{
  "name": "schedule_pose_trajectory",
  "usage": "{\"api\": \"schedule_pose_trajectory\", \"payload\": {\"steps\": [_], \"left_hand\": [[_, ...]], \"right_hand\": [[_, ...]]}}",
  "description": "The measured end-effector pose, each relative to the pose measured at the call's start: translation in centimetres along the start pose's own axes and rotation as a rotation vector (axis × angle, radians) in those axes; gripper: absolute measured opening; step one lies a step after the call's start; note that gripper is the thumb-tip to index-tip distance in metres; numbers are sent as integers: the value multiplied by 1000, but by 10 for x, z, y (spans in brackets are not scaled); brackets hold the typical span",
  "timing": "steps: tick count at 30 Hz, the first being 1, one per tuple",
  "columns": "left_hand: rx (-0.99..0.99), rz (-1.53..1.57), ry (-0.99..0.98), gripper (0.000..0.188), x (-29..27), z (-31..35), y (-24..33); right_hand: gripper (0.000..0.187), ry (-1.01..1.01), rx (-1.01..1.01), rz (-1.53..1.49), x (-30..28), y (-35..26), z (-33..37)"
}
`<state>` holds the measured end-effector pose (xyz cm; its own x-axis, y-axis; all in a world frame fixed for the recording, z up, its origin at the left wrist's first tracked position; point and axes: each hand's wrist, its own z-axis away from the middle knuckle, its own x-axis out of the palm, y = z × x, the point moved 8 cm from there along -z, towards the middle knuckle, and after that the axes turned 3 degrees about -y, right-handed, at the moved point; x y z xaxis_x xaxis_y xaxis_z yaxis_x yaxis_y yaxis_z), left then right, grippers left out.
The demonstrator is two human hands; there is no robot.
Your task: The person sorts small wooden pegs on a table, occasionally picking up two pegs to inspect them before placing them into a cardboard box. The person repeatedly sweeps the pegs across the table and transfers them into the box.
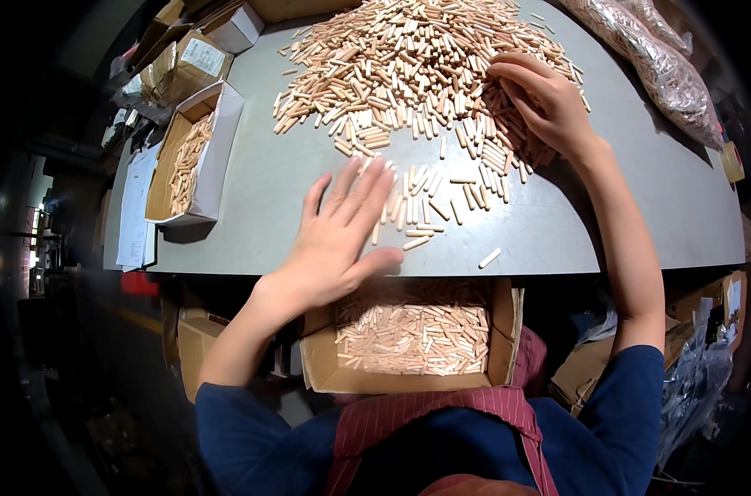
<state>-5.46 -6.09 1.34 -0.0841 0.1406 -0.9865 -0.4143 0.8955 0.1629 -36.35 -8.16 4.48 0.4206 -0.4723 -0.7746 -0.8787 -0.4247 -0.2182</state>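
Small wooden dowels lie in a big heap [417, 58] at the far middle of the grey table. Loose dowels [421, 186] spread from it toward the near edge. My left hand [338, 223] is palm down with fingers stretched out, slightly blurred, its fingertips at the left side of the loose dowels. My right hand [549, 103] is over the heap's right side, its fingers curved and spread among the dowels. I see nothing held in it, though its fingertips are partly hidden. Below the table edge, a cardboard box [400, 382] in front of my body holds many dowels.
A white-sided box [220, 157] of dowels stands at the table's left, beside papers [136, 215]. More cartons [202, 62] are behind it. A clear bag of dowels [669, 74] lies along the right edge, near a tape roll [731, 162]. One dowel [489, 258] sits near the front edge.
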Motion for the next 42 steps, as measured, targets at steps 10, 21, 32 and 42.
{"api": "schedule_pose_trajectory", "payload": {"steps": [10, 21, 32, 42], "left_hand": [[-184, 98, 160, 91, -3, 20, -37], [-147, 52, 113, 93, 1, -12, -29], [6, 473, 237, 76, -7, -2, -22], [-48, 296, 378, 55, -16, 10, -16]], "right_hand": [[32, 139, -18, 15, -5, -1, 0], [35, 79, 14, -14, -5, -5, -2], [33, 41, 21, -7, -2, -5, -2], [32, 19, 29, -6, 1, -3, -2]]}}
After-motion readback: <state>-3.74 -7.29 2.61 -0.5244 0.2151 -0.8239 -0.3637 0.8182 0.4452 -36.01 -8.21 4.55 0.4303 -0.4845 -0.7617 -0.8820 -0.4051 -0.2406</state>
